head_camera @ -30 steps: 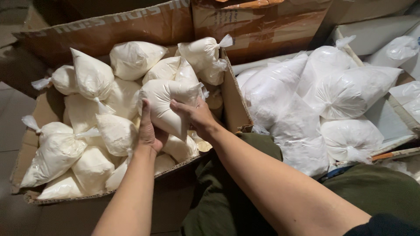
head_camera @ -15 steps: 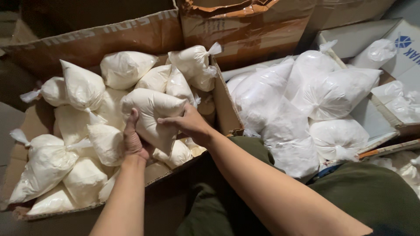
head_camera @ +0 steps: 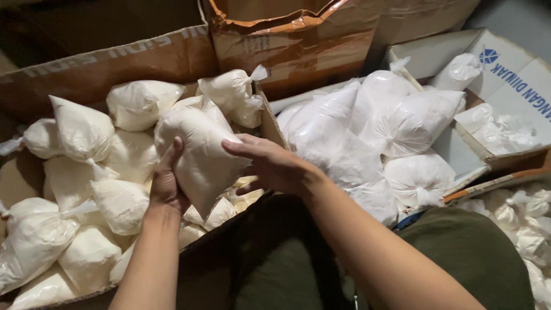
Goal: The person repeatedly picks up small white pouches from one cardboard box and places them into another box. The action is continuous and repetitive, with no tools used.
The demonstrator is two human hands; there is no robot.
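Left hand (head_camera: 166, 186) and right hand (head_camera: 270, 166), each grip pressed to opposite sides of one cream powder bag (head_camera: 201, 152) held above a brown cardboard box (head_camera: 115, 57) of tied cream bags (head_camera: 80, 135); beyond right, whiter bags (head_camera: 402, 123) in a white box (head_camera: 505, 74)

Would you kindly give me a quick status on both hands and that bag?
Left hand and right hand both grip one white powder bag. Bag held above the cardboard box of similar tied bags. Nothing in the way.
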